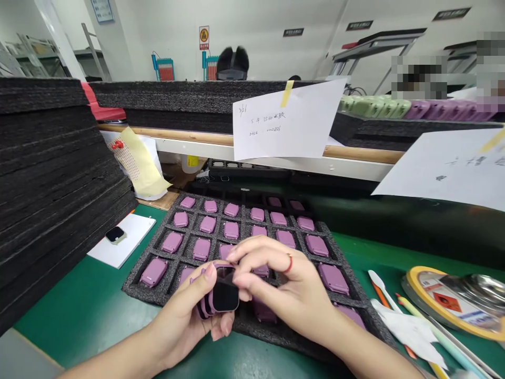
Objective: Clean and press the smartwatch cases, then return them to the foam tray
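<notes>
two hands (199, 310) (286, 287) meet, left clamped on purple cases (213, 297), right pinching their edge, above the tray (158, 292).

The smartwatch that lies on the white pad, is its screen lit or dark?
Dark. The smartwatch lies face up on the white pad, its screen black with no lit display visible.

The casings (231, 230) lie in the tray (147, 301) behind the hands (240, 295).
</notes>
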`<act>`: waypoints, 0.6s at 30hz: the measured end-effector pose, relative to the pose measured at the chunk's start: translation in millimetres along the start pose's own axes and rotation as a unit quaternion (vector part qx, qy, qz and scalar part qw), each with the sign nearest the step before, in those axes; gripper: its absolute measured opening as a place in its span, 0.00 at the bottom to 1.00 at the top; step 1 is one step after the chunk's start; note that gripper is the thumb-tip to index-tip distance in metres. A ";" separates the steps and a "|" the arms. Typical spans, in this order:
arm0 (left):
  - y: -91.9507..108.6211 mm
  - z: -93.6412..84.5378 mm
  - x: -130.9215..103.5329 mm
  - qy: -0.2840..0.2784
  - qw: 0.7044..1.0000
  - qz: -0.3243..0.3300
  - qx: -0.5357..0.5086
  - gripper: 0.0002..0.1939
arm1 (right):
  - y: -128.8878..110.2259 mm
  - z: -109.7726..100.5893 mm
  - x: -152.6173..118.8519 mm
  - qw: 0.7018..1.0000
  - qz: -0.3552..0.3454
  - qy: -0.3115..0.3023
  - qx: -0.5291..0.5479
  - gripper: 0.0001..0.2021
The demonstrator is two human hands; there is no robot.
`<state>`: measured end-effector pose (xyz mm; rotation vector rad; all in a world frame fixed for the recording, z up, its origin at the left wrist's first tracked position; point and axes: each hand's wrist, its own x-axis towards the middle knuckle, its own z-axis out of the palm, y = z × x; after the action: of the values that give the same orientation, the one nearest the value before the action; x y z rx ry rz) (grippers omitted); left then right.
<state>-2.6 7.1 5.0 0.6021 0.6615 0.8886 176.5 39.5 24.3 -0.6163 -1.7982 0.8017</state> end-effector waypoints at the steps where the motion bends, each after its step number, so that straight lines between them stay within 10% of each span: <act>1: 0.3 -0.2 0.3 0.001 1.000 -0.008 -0.022 0.22 | -0.2 -0.7 0.5 0.999 0.013 0.041 0.015 0.05; 6: 3.8 -0.1 2.3 -0.021 0.995 -0.025 -0.093 0.22 | -3.2 0.6 1.8 0.976 0.094 0.146 0.128 0.06; 18: 4.3 0.4 0.3 -0.070 0.994 -0.011 -0.087 0.20 | -0.9 5.5 -0.7 0.974 0.084 0.125 0.167 0.04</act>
<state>-4.4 9.4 8.2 0.4951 0.4573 0.8650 171.5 37.1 23.3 -0.6198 -1.3563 1.0644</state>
